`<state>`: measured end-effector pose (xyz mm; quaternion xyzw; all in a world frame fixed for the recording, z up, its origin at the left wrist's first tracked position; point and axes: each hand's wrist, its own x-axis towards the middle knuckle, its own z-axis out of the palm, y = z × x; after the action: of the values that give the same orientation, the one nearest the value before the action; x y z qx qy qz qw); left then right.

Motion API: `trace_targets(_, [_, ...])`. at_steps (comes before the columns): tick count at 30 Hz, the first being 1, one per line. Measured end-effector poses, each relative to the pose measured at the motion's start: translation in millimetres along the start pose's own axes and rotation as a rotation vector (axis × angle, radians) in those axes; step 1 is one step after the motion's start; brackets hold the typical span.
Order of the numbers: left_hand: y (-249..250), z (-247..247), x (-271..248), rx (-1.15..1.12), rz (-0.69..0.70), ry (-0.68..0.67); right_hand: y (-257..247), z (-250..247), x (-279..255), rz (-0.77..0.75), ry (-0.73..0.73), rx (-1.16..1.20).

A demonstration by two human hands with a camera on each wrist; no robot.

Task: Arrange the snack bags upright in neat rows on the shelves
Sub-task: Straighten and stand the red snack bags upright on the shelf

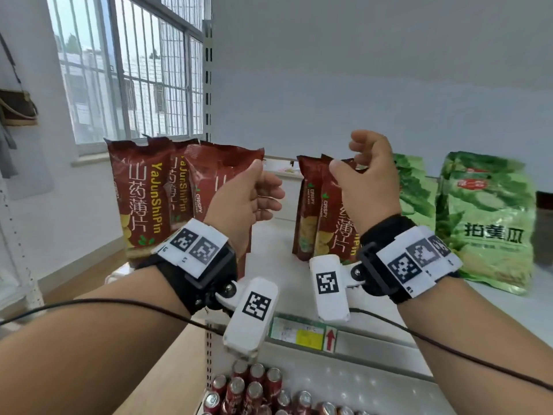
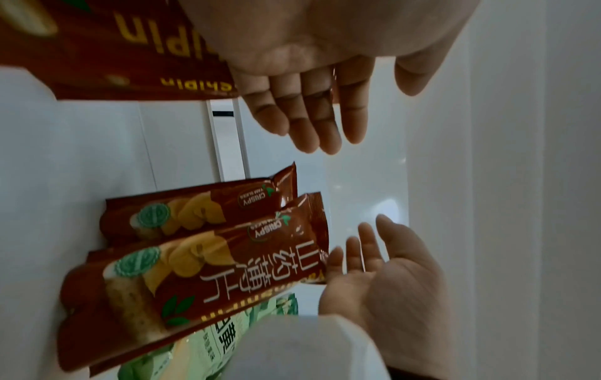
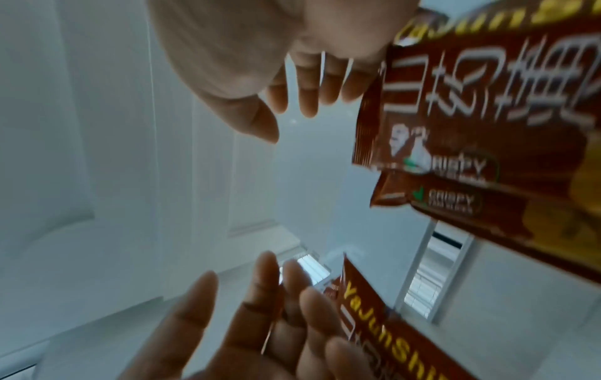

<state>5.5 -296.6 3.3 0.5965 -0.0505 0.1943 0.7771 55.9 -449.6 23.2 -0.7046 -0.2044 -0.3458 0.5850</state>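
Three red-brown yam-crisp bags (image 1: 143,196) stand upright at the left of the white top shelf (image 1: 275,244). A pair of the same bags (image 1: 326,217) stands right of the gap. My left hand (image 1: 266,184) hovers in that gap beside the left group, fingers relaxed and holding nothing. My right hand (image 1: 348,158) is raised by the top of the right pair, also empty. The left wrist view shows the left hand (image 2: 367,118) spread above the right pair (image 2: 201,257). In the right wrist view, the right hand (image 3: 289,123) is clear of those bags (image 3: 488,128).
Green cucumber-flavour bags (image 1: 484,223) stand at the right of the shelf. Red drink cans (image 1: 254,390) fill the shelf below. A price label (image 1: 302,332) sits on the shelf's front edge. A barred window (image 1: 134,79) is at the far left.
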Motion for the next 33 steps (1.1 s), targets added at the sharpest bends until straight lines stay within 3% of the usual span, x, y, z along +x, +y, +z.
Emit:
trace_targets(3, [-4,17,2,0.021,-0.032,-0.048,10,-21,11,0.032,0.174,-0.114])
trace_targets(5, [-6,27,6,0.062,-0.064,-0.063,20,-31,18,0.125,0.202,-0.165])
trace_targets(8, [-12,38,14,0.148,-0.097,-0.066,33,-36,21,0.351,0.04,0.004])
trace_targets(10, [-21,42,20,0.214,-0.069,-0.094,36,-35,18,0.411,-0.059,0.036])
trace_targets(16, [-31,58,31,0.041,-0.001,-0.084,40,-40,7,0.334,-0.179,0.26])
trace_targets(22, [-32,68,40,-0.064,-0.064,-0.045,42,-54,5,0.316,-0.284,0.374])
trace_targets(26, [-33,76,39,-0.131,-0.103,0.077,48,-57,5,0.345,-0.277,0.439])
trace_targets(33, [-37,87,30,-0.273,-0.109,0.112,58,-58,9,0.357,-0.286,0.525])
